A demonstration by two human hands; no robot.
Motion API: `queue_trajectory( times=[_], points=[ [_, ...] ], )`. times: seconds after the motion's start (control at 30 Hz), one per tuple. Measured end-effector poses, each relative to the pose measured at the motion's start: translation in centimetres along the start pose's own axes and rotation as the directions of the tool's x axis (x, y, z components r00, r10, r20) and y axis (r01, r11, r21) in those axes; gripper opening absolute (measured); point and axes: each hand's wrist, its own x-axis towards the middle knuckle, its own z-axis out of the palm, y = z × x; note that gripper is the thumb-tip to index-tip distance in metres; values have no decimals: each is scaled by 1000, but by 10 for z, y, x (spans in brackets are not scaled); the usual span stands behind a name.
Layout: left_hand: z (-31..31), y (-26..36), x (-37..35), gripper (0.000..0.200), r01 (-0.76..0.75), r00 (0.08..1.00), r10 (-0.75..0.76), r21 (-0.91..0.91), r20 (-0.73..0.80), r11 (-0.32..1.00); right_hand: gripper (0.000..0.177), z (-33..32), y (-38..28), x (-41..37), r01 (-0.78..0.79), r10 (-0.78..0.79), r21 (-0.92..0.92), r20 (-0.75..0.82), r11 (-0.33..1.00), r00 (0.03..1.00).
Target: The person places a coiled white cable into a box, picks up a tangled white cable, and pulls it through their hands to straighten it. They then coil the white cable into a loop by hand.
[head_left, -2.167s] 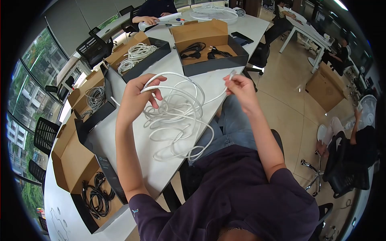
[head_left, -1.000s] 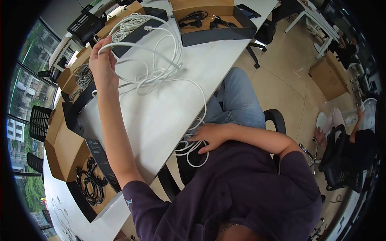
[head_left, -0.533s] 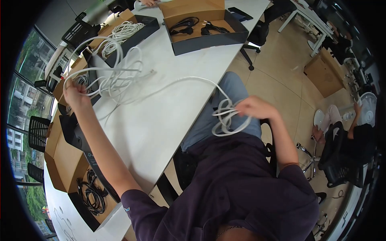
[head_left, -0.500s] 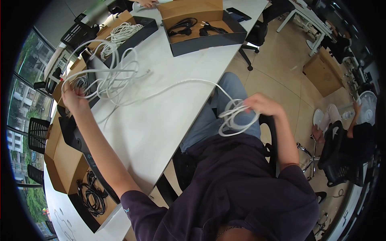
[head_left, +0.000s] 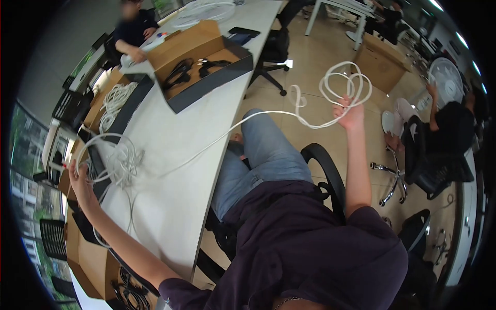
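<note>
A long white cable [head_left: 206,146] runs between my two hands across the table's edge. My left hand [head_left: 80,178], out over the far left of the table, is closed on a loose, tangled bundle of it. Loops of that bundle hang over the tabletop and blur slightly. My right hand [head_left: 351,111] is raised to the right of my lap, above the floor, with its fingers closed around a few neat loops of the same cable. One short end curls to the left of those loops.
On the white table [head_left: 170,196] stand an open box with black cables [head_left: 206,72], a box with white cables [head_left: 116,103] and a nearer box with black cables [head_left: 129,289]. A co-worker [head_left: 137,31] reaches in at the far end. Another person [head_left: 449,124] sits to the right.
My right hand has swung up and to the right with its loops, drawing the cable out longer. My left hand still holds the tangled bundle. The view has also shifted.
</note>
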Motion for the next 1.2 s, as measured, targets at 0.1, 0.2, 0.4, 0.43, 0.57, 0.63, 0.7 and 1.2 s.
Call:
queue_trajectory(
  times=[0.1, 0.2, 0.4, 0.43, 0.57, 0.63, 0.7, 1.2],
  points=[
    [37, 47, -33, 54, 56, 957, -182, 471, 227, 881, 40, 27, 14, -11, 0, 6, -88, 72, 996, 997],
    [29, 35, -26, 60, -44, 922, -156, 496, 354, 867, 46, 40, 20, -18, 42, -15, -165, 161, 985, 987],
    [95, 105, -90, 68, -585, 806, 289, 770, 516, 256, 49, 68, 26, -37, 103, -87, -69, 202, 992, 976],
    [125, 127, -115, 66, -654, 756, 277, 695, 593, 298, 49, 73, 28, -40, 80, -68, -41, 238, 996, 969],
    [216, 161, -193, 75, -720, 537, 142, 364, 832, 590, 52, 90, 38, -42, -40, 39, -6, 422, 999, 906],
    [242, 174, -205, 73, -634, 506, 210, 196, 837, 748, 56, 109, 47, -51, -86, 101, -52, 480, 995, 872],
    [252, 196, -207, 71, -581, 553, 342, 58, 759, 812, 57, 124, 55, -61, -35, 97, -136, 487, 990, 868],
    [245, 284, -170, 92, -903, 239, 929, -286, 284, 320, 61, 119, 74, -74, 116, 75, -410, 421, 905, 904]
  ],
)
